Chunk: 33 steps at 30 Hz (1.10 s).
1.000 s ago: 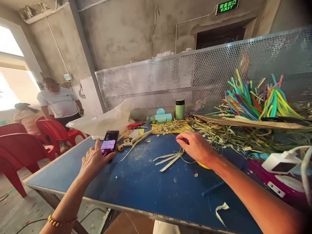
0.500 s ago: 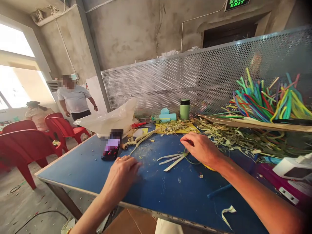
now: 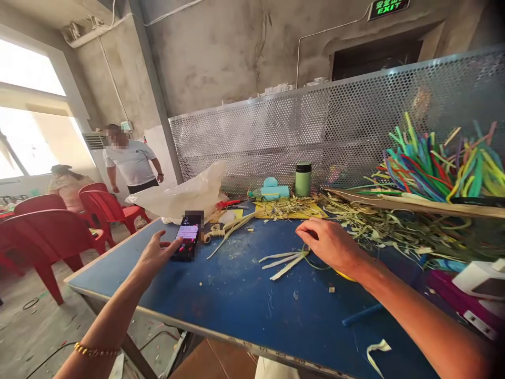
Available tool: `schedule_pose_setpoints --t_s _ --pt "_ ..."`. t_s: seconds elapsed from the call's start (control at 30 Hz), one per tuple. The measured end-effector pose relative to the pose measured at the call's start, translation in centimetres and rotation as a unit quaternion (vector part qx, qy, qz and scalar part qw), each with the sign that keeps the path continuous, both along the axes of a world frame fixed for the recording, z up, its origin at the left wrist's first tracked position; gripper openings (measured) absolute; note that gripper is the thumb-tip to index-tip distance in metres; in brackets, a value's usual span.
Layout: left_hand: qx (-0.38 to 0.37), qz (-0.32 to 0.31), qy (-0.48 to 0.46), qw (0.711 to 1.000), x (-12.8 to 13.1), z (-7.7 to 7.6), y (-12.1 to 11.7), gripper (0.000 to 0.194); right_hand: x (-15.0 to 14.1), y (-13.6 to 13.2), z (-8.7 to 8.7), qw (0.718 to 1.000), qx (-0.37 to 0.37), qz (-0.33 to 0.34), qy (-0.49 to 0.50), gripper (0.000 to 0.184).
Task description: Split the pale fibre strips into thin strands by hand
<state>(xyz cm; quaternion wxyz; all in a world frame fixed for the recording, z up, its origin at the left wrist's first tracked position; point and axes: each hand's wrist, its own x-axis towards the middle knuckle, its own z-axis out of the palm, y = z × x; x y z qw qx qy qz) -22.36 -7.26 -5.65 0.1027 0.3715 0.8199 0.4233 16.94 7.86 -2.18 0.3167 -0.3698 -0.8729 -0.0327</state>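
On the left of the table, the fingers of my left hand [image 3: 154,255] are apart, and the thumb lies over the lit screen of a black phone [image 3: 188,243]. Nothing is gripped in that hand. My right hand [image 3: 333,246] rests over the table with its fingers curled together. Right under its fingertips is a small bunch of pale, flat plant strips [image 3: 284,260], joined at one end to a thin green strand. What the curled fingers hold, if anything, is hidden. Part of a yellow object shows beneath the right wrist.
Behind the phone lies a clear plastic bag [image 3: 185,195]. Along the back stand a green flask [image 3: 303,180] and a blue bottle [image 3: 276,193]. Plant scraps [image 3: 366,223] and colourful pipe cleaners [image 3: 430,163] fill the right. A person [image 3: 132,160] stands beyond red chairs [image 3: 51,237].
My left hand left the phone, swung right over the table with fingers closed, then returned to the phone with fingers spread. My right hand stayed by the strips. The view turned slightly left.
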Motion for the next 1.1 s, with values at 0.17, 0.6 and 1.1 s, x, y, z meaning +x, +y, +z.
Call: schedule_pose_setpoints --t_s 0.17,0.6,1.1 --pt "-0.101 0.021 0.2 0.974 2.5 0.3 1.3 0.111 0.1 0.1 -0.2 1.0 0.006 -0.003 -0.003 0.022" --pt "-0.143 0.05 0.306 0.94 4.5 0.5 1.7 0.1 0.1 -0.1 0.1 1.0 0.0 -0.007 -0.006 0.021" --pt "-0.006 -0.412 0.403 0.817 23.7 5.3 5.0 0.034 0.8 0.4 1.0 0.999 0.028 -0.042 0.004 0.022"
